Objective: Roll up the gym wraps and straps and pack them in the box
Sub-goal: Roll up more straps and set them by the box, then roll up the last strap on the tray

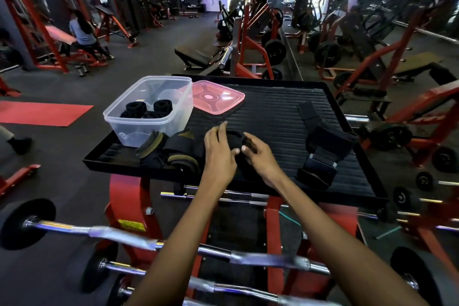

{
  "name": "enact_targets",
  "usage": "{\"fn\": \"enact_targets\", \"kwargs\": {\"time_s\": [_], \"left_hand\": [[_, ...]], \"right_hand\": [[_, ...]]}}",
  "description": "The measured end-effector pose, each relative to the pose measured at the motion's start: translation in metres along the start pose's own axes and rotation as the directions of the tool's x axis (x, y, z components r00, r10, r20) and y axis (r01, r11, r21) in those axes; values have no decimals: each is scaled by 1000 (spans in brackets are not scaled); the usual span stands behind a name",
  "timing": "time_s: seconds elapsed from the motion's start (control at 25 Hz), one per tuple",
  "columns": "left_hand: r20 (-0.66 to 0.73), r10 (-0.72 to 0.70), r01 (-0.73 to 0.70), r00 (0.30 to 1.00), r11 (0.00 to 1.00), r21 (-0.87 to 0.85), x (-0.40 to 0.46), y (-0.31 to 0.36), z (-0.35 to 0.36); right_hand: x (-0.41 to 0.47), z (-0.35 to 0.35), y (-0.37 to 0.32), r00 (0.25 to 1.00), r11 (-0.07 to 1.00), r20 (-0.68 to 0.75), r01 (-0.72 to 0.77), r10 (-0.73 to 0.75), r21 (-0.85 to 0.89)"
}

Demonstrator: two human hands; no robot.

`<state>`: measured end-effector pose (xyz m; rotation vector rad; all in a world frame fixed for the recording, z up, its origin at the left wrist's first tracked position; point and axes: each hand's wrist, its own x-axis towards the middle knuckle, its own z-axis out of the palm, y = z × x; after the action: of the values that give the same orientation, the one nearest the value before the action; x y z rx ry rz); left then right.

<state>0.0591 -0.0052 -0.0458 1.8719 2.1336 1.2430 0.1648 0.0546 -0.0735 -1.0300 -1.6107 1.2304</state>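
Both hands meet at the table's [273,107] near middle, fingers curled around a black strap [234,135]: left hand [219,154] at its nine o'clock, right hand [258,156] at its four o'clock; the clear box [149,112] sits at the table's ten o'clock, black rolled wraps [146,109] inside; its pink lid [216,99] lies at the box's three o'clock; more loose straps [323,156] lie at the hands' three o'clock.
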Motion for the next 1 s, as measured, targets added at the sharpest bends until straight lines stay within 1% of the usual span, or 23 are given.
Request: {"fn": "enact_targets", "kwargs": {"time_s": [0.04, 0.12, 0.2, 0.28, 0.36, 0.4, 0.44, 0.52, 0.56, 0.6, 0.64, 0.68, 0.76, 0.8, 0.84, 0.92, 1.0], "left_hand": [[6, 14, -14, 1000, 1000, -1, 3, 1, 1], [-14, -7, 6, 1000, 999, -32, 8, 3, 1], [-42, -36, 37, 998, 999, 11, 7, 0, 2], [-40, -31, 35, 999, 992, 122, 3, -3, 8], [21, -21, 17, 1000, 982, 187, -1, -5, 12], [34, -20, 14, 999, 985, 171, -2, -5, 13], [22, -32, 29, 999, 992, 120, -1, -5, 13], [-35, -59, 60, 998, 998, 17, -3, -6, 12], [-39, -48, 49, 998, 999, 12, -4, -8, 11], [-16, -24, 25, 1000, 998, 60, -5, -10, 10], [8, -10, 9, 1000, 993, 116, -5, -11, 10], [27, -19, 15, 999, 989, 148, -4, -12, 10], [31, -88, 83, 996, 988, 132, -8, -10, 5], [42, -93, 86, 995, 987, 139, -7, -10, 4], [64, -90, 76, 994, 980, 184, -6, -11, 3], [130, -106, 64, 986, 955, 290, -3, -10, -2], [166, -137, 85, 976, 954, 287, 3, -4, -6]], "right_hand": [[-1, -1, -3, 999, 1000, -22, 29, -28, 9], [-3, -1, -11, 994, 994, -33, 108, -109, -19], [-5, 1, -13, 989, 989, -38, 139, -141, -53], [-6, 1, -10, 997, 997, -46, 61, -63, -41], [-8, 1, -13, 997, 998, 42, -63, 62, 24], [-9, 1, -14, 994, 996, 85, -76, 71, 56], [-9, 0, -14, 995, 996, 97, -44, 37, 76], [-9, 0, -16, 997, 997, 52, 44, -48, 70], [-8, 0, -15, 998, 996, 8, 60, -61, 62], [-8, 0, -12, 998, 996, -21, 63, -62, 59], [-8, 0, -11, 998, 998, -29, 49, -48, 38], [-9, 0, -10, 1000, 1000, -4, 24, -24, 13], [-11, 2, -7, 996, 997, 79, -37, 43, -68], [-11, 1, -8, 995, 994, 79, -48, 56, -101], [-11, 1, -9, 996, 992, 71, -47, 55, -118], [-14, -1, -15, 1000, 980, 26, 19, -14, -197], [-19, -11, -23, 985, 945, -40, 146, -165, -294]]}}
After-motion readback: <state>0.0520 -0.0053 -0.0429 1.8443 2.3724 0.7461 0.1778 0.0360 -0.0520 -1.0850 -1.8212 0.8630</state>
